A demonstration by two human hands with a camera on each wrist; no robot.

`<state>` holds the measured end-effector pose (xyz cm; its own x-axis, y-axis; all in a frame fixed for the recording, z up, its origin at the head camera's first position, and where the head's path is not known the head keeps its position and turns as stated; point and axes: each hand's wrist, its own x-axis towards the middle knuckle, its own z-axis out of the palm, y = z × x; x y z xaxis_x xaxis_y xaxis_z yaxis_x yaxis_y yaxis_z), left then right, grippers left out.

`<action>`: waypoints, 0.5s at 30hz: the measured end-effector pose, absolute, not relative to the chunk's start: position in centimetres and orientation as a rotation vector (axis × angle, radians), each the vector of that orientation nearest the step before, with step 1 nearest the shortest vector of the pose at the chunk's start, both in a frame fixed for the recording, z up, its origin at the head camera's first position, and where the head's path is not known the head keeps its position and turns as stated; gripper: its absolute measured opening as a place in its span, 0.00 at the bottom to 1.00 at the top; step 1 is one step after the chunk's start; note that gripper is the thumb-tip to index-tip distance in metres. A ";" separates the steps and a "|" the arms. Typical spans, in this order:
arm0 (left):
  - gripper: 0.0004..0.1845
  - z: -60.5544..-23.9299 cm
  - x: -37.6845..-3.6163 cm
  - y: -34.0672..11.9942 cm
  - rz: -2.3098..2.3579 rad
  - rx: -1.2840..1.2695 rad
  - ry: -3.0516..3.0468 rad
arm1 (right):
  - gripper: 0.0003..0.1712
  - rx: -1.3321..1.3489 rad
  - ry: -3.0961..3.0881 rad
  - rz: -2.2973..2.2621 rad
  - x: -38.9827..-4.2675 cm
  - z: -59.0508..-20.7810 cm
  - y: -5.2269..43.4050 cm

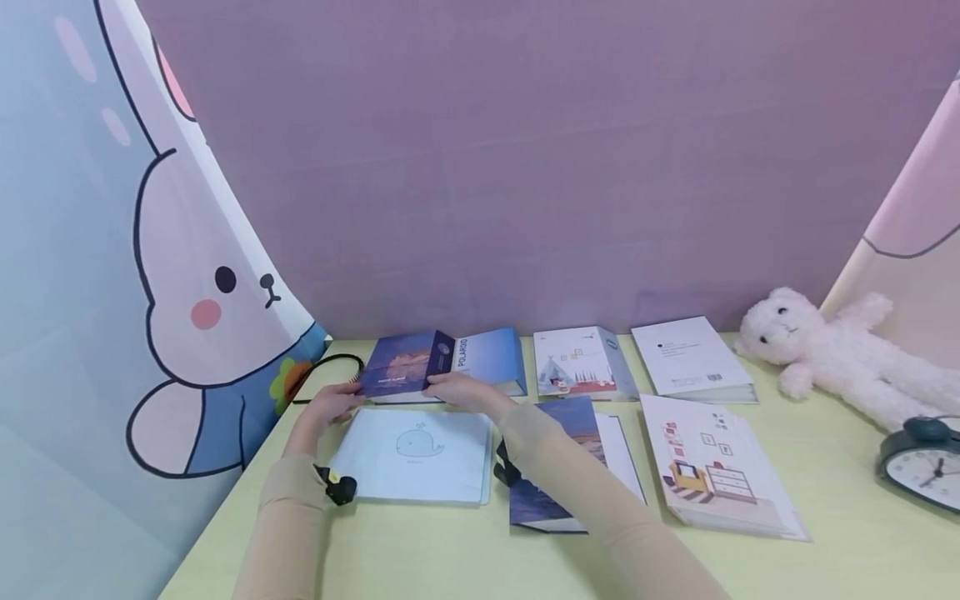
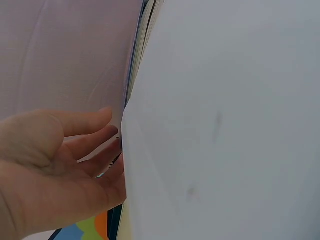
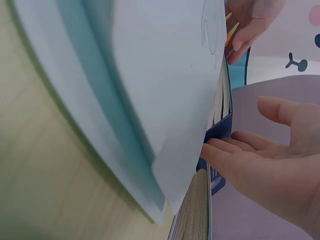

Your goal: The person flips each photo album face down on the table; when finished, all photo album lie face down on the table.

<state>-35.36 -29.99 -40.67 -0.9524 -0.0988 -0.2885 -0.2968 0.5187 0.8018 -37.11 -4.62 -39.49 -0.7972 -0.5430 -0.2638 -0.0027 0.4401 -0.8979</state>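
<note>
So left hand [image 1: 333, 406] and right hand [image 1: 467, 392], fingers relaxed, unclamped, flank that purple-orange rectangular paper book [image 1: 397, 364]; pressing too hard could crease its navy side panel [image 1: 440, 352].

We read child's-room corner, real or staged we cannot tell: cartoon-rabbit cloth [image 1: 183, 287] along left edge of table [image 1: 420, 554], purple backdrop [image 1: 525, 167] behind back edge, plush toy [image 1: 843, 358] towards its right end, alarm clock [image 1: 922, 467] nearby, picture-covered books [image 1: 573, 358].

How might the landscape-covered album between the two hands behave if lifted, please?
The album will probably feel fairly weighty, given its thick page block. It seems unlikely to roll, lying flat. Its dark flap might swing, since it juts past the pages.
</note>
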 end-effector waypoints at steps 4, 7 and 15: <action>0.29 -40.4 -35.3 -29.9 1.405 -0.315 2.560 | 0.33 -0.443 2.146 -1.402 -37.1 -39.4 -4.6; 0.29 -40.3 -35.4 -29.7 1.421 -0.288 2.572 | 0.32 -0.457 2.154 -1.430 -37.0 -39.1 -4.4; 0.27 -39.1 -34.9 -28.6 1.459 -0.159 2.679 | 0.27 -0.603 2.305 -1.359 -36.3 -36.6 -3.2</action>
